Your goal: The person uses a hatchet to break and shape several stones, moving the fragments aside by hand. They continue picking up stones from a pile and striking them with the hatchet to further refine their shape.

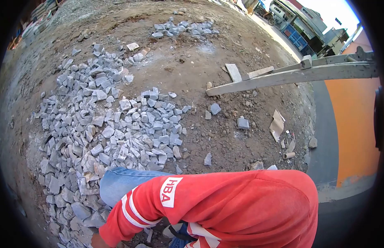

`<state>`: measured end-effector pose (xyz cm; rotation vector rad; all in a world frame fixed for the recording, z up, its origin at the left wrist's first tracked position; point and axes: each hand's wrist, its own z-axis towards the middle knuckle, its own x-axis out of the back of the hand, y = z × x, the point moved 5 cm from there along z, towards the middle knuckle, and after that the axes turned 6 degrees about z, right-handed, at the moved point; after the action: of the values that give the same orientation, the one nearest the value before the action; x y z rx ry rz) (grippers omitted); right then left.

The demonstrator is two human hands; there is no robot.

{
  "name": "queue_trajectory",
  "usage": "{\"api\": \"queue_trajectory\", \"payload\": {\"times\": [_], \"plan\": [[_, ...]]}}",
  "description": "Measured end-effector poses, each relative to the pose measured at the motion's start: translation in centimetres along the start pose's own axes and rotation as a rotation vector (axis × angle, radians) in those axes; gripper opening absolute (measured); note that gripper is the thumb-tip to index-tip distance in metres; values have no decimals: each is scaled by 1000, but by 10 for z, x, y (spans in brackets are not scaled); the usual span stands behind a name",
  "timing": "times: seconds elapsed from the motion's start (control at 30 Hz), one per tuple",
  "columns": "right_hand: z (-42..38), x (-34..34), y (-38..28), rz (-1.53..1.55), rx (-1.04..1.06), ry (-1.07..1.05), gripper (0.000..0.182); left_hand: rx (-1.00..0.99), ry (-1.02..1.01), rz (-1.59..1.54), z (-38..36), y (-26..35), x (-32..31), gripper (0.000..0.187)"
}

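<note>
My right arm, in a red sleeve (225, 202) with white stripes and the letters HBA, crosses the bottom of the view. A small part of my right hand (95, 240) shows past the cuff at the bottom edge, low beside the broken grey stones (82, 211). Its fingers are cut off by the frame, so whether they hold anything is hidden. My bent knee in blue jeans (126, 182) juts out over the stones behind the sleeve. My left hand is out of view.
A smaller stone heap (183, 28) lies farther back on the dirt. A wooden beam (279, 78) slants in from the right, near an orange and grey wall (353, 128). Single stones (243, 122) and a torn brown scrap (277, 125) lie on the ground.
</note>
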<state>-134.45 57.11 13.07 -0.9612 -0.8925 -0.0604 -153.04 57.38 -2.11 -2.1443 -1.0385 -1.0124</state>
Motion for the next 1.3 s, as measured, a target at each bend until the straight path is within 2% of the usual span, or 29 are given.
{"api": "queue_trajectory", "payload": {"times": [0.03,0.17,0.23,0.27,0.3,0.33,0.37,0.4,0.57,0.67,0.77,0.87,0.93,1.0,1.07,1.1,1.13,1.17,1.3], "plan": [[-1,0,3,-29,-39,-59,24,10,5,6,-2,-3,-4,78],[-5,-3,17,-54,-35,-36,22,55,43,13,-6,-14,-12,79],[-23,15,15,-149,-175,-177,29,71,120,7,-10,-24,-17,80],[-31,24,14,-123,-199,-215,26,76,212,1,-9,-31,-18,80],[-37,30,11,-90,-194,-264,24,103,420,-34,-8,-40,-24,72],[-45,35,11,-102,-175,-245,21,170,618,-55,-47,-60,-37,65],[-49,35,12,-151,-190,-248,21,430,371,-225,-77,-17,8,72],[-59,46,10,-120,-175,-244,20,526,429,-330,-86,-9,13,76],[-84,95,9,-92,-214,-309,28,819,701,-466,-125,15,2,69],[-96,111,3,-136,-147,-363,35,1016,757,-560,-138,15,-25,74],[-110,114,7,-112,-202,-493,34,1134,792,-657,-140,29,-43,76],[-115,107,25,-107,-220,-518,34,1171,729,-831,-128,39,-42,80],[-117,105,37,-227,-309,-502,33,1096,789,-740,-115,48,-32,82],[-114,106,41,-256,-342,-488,31,1045,770,-781,-98,53,-22,88],[-114,107,61,-268,-419,-431,30,1007,622,-672,-77,58,-13,92],[-116,107,77,-267,-497,-396,32,944,616,-690,-66,56,-15,96],[-120,108,97,-332,-444,-329,32,928,625,-705,-57,53,-18,96],[-123,109,113,-375,-475,-317,32,888,622,-625,-48,50,-17,98],[-143,108,166,-499,-652,-347,40,808,580,-508,-28,37,-26,101]]}}
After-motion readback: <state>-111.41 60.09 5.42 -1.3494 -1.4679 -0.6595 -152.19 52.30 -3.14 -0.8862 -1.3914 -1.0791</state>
